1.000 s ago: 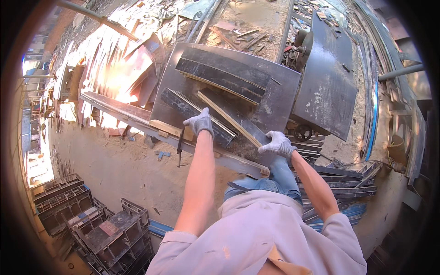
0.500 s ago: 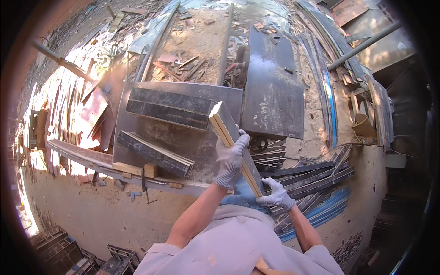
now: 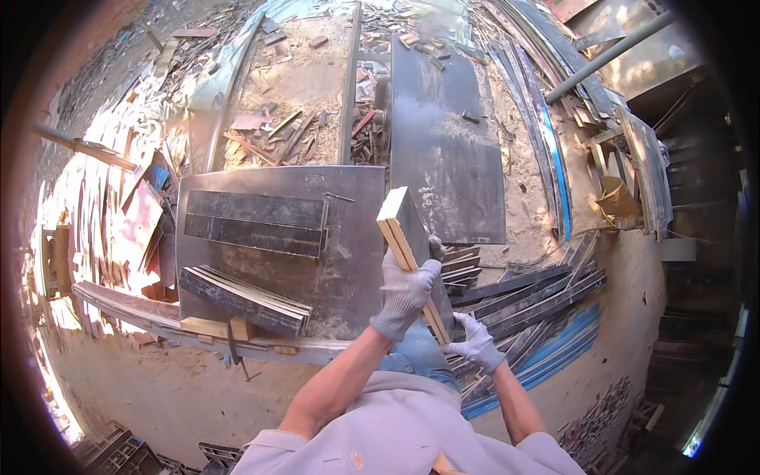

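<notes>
Both my hands wear pale knitted gloves and hold a short stack of dark-faced plywood strips [image 3: 413,229], its light layered edges showing. My left hand [image 3: 405,289] wraps round the middle of the stack, fingers over its side. Lower down, my right hand [image 3: 476,344] grips the near end. The stack stands tilted in front of my body, past the right edge of a dark panel-topped table [image 3: 348,269]. On that top lie two dark strips side by side [image 3: 253,223] and, closer to me, a fanned pile of strips [image 3: 244,301].
A clamp [image 3: 234,348] and wooden blocks [image 3: 207,326] sit at the table's front edge. Beyond to the right lies a large dark sheet [image 3: 447,150]. Loose dark strips [image 3: 538,297] and blue-edged boards [image 3: 566,348] are heaped by my right. Scrap wood [image 3: 277,134] litters the far ground.
My view has turned somewhat, shifting the table left. The held stack has swung more upright and farther from the strips on the table, both hands still on it.
</notes>
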A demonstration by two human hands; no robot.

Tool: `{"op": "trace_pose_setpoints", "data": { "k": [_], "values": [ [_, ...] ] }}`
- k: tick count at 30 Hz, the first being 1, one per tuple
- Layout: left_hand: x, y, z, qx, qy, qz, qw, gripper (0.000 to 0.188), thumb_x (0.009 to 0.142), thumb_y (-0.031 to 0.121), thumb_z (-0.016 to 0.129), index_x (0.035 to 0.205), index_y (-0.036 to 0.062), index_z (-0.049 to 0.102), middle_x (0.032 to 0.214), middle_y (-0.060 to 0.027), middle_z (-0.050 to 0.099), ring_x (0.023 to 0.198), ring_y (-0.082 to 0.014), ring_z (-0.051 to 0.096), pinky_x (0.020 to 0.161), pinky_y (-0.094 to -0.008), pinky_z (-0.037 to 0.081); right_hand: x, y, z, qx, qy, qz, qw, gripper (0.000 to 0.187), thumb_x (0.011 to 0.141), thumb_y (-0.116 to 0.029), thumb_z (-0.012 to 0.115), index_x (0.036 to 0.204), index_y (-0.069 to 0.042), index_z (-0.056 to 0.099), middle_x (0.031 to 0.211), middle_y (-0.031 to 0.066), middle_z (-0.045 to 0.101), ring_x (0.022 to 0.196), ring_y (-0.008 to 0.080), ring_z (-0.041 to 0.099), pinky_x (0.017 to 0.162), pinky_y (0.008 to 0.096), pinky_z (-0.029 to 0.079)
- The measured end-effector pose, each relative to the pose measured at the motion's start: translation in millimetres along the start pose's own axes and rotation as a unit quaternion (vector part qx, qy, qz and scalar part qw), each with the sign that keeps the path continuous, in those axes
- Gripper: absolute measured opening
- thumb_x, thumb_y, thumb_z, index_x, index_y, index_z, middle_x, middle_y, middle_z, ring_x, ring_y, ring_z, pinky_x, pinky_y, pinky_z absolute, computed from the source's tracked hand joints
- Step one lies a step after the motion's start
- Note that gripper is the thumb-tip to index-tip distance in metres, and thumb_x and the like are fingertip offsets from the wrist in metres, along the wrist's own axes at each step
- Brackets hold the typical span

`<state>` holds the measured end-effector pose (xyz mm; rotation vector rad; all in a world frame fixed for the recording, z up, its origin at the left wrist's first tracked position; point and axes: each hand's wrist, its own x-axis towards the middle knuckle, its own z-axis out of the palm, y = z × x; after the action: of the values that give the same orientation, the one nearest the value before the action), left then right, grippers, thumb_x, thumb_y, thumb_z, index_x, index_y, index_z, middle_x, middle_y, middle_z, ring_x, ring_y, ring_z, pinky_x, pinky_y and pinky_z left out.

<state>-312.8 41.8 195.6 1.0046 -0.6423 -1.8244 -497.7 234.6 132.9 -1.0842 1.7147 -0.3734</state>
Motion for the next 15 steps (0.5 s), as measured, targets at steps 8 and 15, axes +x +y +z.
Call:
{"op": "trace_pose_setpoints", "data": {
  "k": [8, 15],
  "values": [
    [51.5, -25.7, -4.0, -0.088, -0.035, -0.089, 0.991, 0.039, 0.084, -0.017, 0.063, 0.119, -0.0014, 0.061, 0.106, -0.0084, 0.072, 0.096, -0.0187, 0.073, 0.089, -0.0326, 0.061, 29.4, 17.1, -9.7, -0.139, 0.06, -0.132, 0.98, 0.11, 0.064, -0.036, 0.1, 0.154, -0.002, 0.046, 0.147, 0.0225, 0.057, 0.135, 0.0346, 0.059, 0.117, 0.0416, 0.047],
    [137.5, -55.9, -16.0, -0.183, -0.064, -0.208, 0.959, 0.035, 0.085, -0.006, 0.061, 0.12, -0.001, 0.061, 0.101, -0.0109, 0.071, 0.089, -0.0259, 0.073, 0.089, -0.0426, 0.062, 74.2, -48.5, -21.9, -0.05, 0.056, 0.062, 0.995, 0.09, 0.066, -0.035, 0.092, 0.139, 0.0, 0.051, 0.115, 0.024, 0.072, 0.111, 0.0391, 0.071, 0.1, 0.0456, 0.057]
  ]
}}
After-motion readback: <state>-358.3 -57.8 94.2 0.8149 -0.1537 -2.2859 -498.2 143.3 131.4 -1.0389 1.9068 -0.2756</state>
